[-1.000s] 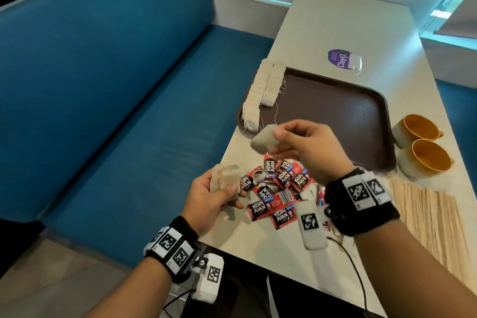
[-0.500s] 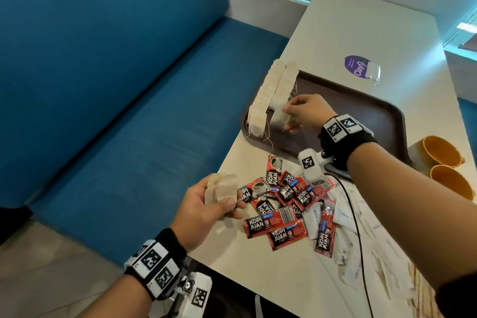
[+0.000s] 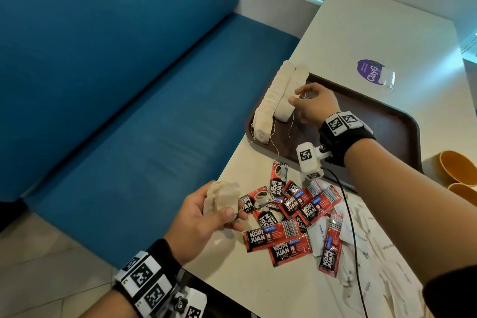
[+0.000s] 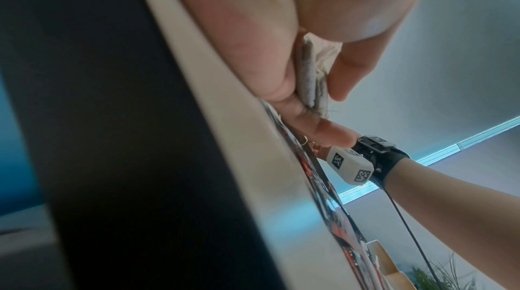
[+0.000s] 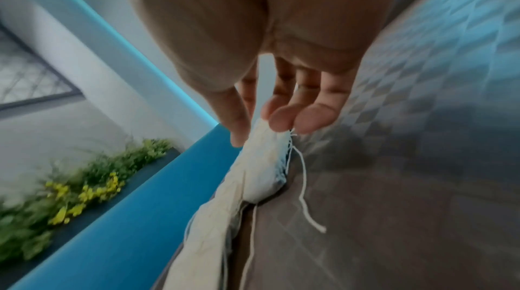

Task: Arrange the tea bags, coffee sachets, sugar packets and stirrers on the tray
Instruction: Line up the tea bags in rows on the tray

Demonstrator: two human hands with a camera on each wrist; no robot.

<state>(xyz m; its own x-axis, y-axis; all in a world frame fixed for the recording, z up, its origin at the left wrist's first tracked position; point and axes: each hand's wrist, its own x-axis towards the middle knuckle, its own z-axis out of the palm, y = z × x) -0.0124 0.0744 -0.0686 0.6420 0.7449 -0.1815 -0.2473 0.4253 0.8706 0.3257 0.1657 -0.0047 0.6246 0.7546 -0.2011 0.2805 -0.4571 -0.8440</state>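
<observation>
Two rows of beige tea bags [image 3: 271,100] stand packed along the left edge of the brown tray [image 3: 374,121]. My right hand [image 3: 296,108] is at the near end of the right row. In the right wrist view its thumb and fingertips [image 5: 281,121] pinch the top of the last tea bag [image 5: 264,161], whose string trails onto the tray. My left hand [image 3: 232,212] hovers at the table's left edge and holds a small stack of tea bags [image 3: 222,197], also seen squeezed in the left wrist view [image 4: 309,76]. Red coffee sachets [image 3: 273,236] lie scattered in front of the tray, with white sugar packets [image 3: 361,240] to their right.
Two orange cups [image 3: 456,168] sit off the tray's right side. A purple sticker [image 3: 371,72] lies on the table beyond the tray. A blue bench [image 3: 129,85] runs along the table's left edge. A black cable [image 3: 348,214] from my right wrist crosses the packets.
My right hand carried one tea bag from above the sachets to the near end of the right row on the tray, and its fingers have since loosened. My left hand has stayed put with its stack.
</observation>
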